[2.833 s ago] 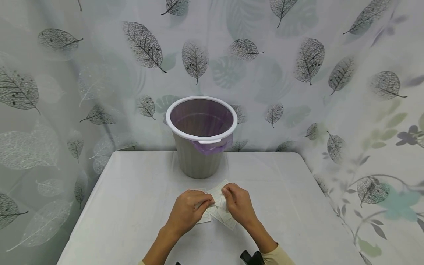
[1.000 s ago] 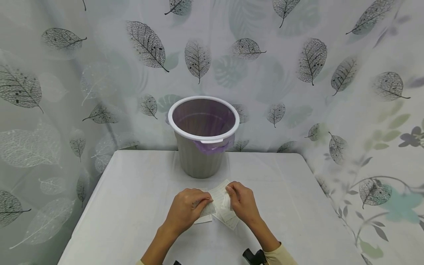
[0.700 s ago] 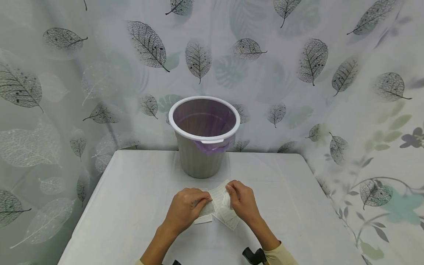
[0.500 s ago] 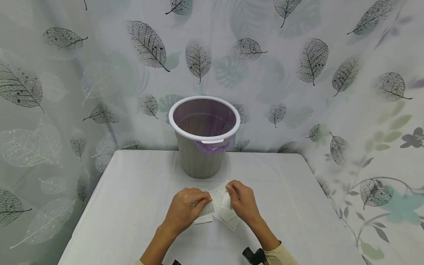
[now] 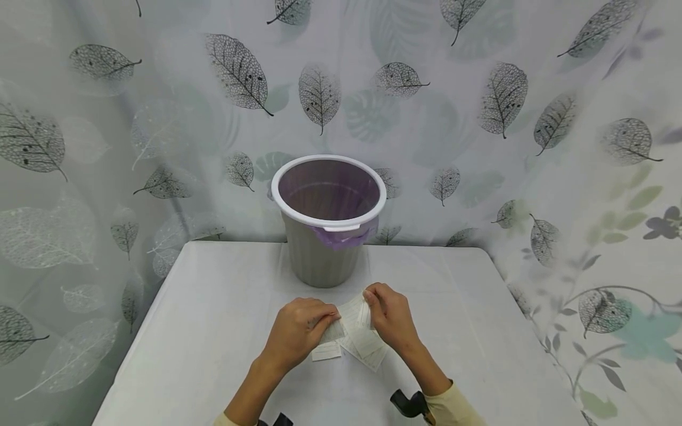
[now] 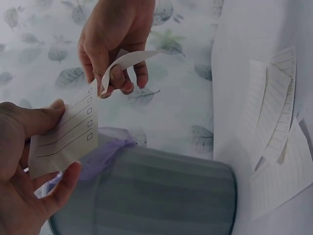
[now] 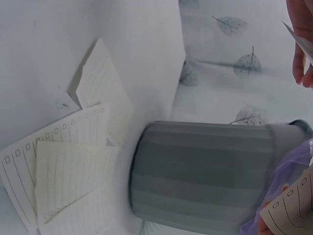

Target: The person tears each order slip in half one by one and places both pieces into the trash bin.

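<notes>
My left hand (image 5: 302, 331) pinches a small piece of lined paper (image 6: 66, 132) with printed checkboxes between thumb and fingers. My right hand (image 5: 391, 316) pinches another paper piece (image 6: 126, 59), which curls between its fingertips in the left wrist view. The edges of the two pieces come very close; whether they are joined or torn apart I cannot tell. Beneath the hands, several lined paper pieces (image 5: 367, 346) lie overlapping on the white table. The right wrist view shows these loose pieces (image 7: 73, 171) from the side.
A grey trash bin (image 5: 322, 257) with a white rim (image 5: 274, 189) stands behind the hands, lined with a purple bag (image 5: 341, 238). The white-covered table (image 5: 224, 307) reaches back to a leaf-patterned curtain (image 5: 351, 35).
Both hands have risen slightly over the last half second, lifting their paper pieces. Compared with the earliest frame, the hands are a little farther apart.
</notes>
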Action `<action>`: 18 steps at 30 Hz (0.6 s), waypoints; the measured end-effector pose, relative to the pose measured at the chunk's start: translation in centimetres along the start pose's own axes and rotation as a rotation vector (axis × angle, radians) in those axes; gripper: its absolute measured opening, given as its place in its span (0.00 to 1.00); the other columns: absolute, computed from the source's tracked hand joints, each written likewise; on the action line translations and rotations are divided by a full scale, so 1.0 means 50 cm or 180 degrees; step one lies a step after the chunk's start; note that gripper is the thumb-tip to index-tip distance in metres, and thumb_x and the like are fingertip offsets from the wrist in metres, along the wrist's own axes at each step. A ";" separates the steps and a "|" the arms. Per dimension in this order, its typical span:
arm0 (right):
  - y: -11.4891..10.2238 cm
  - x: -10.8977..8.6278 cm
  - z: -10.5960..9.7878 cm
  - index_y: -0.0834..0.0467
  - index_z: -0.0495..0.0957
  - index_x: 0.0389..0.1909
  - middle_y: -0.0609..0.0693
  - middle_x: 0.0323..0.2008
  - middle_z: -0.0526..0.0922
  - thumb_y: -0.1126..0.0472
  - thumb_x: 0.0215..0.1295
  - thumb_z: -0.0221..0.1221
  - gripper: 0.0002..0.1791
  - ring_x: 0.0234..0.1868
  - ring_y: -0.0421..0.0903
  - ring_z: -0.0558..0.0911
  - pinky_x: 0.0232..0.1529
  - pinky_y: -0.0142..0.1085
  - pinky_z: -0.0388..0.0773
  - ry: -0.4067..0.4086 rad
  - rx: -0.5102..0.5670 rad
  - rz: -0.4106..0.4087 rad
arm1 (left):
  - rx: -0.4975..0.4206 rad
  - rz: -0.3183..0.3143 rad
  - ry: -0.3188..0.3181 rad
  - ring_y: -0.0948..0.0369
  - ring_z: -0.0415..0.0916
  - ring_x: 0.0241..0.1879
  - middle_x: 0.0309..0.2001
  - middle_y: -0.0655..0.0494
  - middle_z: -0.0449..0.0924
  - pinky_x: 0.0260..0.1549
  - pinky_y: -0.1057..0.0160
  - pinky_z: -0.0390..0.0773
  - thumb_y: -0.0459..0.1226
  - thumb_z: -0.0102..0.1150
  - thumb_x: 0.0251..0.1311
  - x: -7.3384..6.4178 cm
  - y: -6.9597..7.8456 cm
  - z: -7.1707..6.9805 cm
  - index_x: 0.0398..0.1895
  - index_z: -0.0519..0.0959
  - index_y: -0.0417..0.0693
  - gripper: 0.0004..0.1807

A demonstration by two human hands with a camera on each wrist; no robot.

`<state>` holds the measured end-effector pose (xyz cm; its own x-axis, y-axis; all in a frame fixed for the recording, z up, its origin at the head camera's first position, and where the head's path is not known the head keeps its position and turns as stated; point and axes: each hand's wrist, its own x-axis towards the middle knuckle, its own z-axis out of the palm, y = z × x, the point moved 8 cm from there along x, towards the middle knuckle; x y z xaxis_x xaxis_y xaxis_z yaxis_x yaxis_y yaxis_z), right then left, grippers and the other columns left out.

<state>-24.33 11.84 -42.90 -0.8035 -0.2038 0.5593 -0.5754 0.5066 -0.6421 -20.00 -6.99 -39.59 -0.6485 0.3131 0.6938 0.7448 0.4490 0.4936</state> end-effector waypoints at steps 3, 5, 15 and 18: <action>-0.006 0.010 -0.003 0.58 0.81 0.35 0.43 0.26 0.78 0.70 0.73 0.61 0.06 0.21 0.36 0.69 0.21 0.33 0.71 0.0012 -0.0019 -0.0124 | 0.0024 0.0010 0.0028 0.64 0.84 0.33 0.33 0.61 0.88 0.36 0.58 0.83 0.29 0.77 0.54 0.004 -0.004 -0.006 0.33 0.90 0.46 0.06; -0.009 0.015 -0.005 0.58 0.80 0.34 0.42 0.26 0.77 0.70 0.73 0.61 0.06 0.21 0.36 0.69 0.21 0.33 0.71 0.0025 -0.0025 -0.0202 | 0.0043 0.0027 0.0064 0.62 0.85 0.34 0.34 0.59 0.89 0.37 0.58 0.84 0.28 0.78 0.53 0.007 -0.007 -0.011 0.33 0.90 0.45 0.07; -0.027 0.045 -0.018 0.61 0.80 0.35 0.45 0.26 0.78 0.71 0.71 0.62 0.05 0.21 0.37 0.69 0.21 0.34 0.72 0.0131 -0.0021 -0.0428 | 0.0104 0.0032 0.0252 0.60 0.86 0.33 0.34 0.57 0.89 0.33 0.58 0.84 0.25 0.77 0.52 0.032 -0.018 -0.035 0.34 0.90 0.42 0.08; -0.031 0.057 -0.023 0.61 0.80 0.35 0.45 0.27 0.78 0.71 0.71 0.62 0.05 0.21 0.37 0.70 0.22 0.35 0.72 0.0163 -0.0051 -0.0445 | 0.0070 -0.0039 0.0271 0.61 0.86 0.33 0.33 0.57 0.89 0.33 0.60 0.85 0.25 0.77 0.53 0.044 -0.023 -0.043 0.34 0.90 0.42 0.07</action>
<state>-25.54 11.44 -39.73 -0.7067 -0.2306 0.6689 -0.6783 0.4897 -0.5478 -21.94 -8.61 -37.52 -0.6413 0.2357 0.7302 0.7327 0.4708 0.4915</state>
